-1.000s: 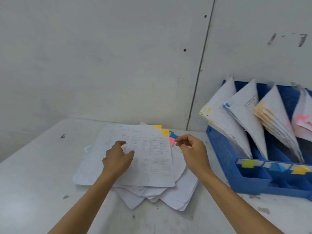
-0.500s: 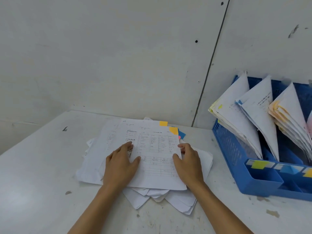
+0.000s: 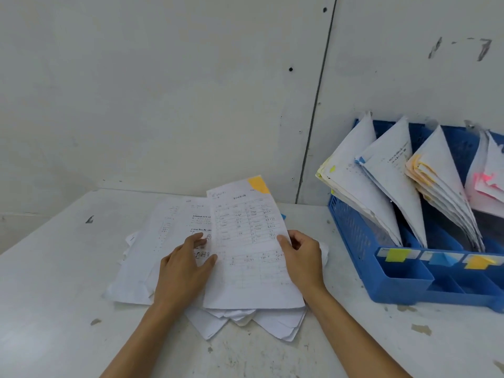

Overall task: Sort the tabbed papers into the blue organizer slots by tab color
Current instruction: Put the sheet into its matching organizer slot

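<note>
A loose pile of white papers [image 3: 152, 257] lies on the white table. On top, a printed sheet with an orange tab [image 3: 245, 249] at its far right corner is lifted at its far end. My right hand [image 3: 302, 260] grips that sheet's right edge, thumb on top. My left hand [image 3: 185, 266] rests flat on the pile, its thumb at the sheet's left edge. To the right stands the blue organizer [image 3: 354, 236], with sorted papers leaning in its slots: yellow-tabbed [image 3: 351, 181], blue-tabbed [image 3: 392, 175], orange-tabbed [image 3: 441, 181] and pink-tabbed [image 3: 488, 175].
Yellow [image 3: 396, 254], blue [image 3: 441, 259] and orange [image 3: 477, 261] labels mark the organizer's front compartments. A white wall rises right behind the table [image 3: 54, 282]. The tabletop has scuff marks near the front.
My right hand went from pressing the top sheet to gripping its right edge, and the sheet's far end has risen off the pile. My left hand stayed on the pile.
</note>
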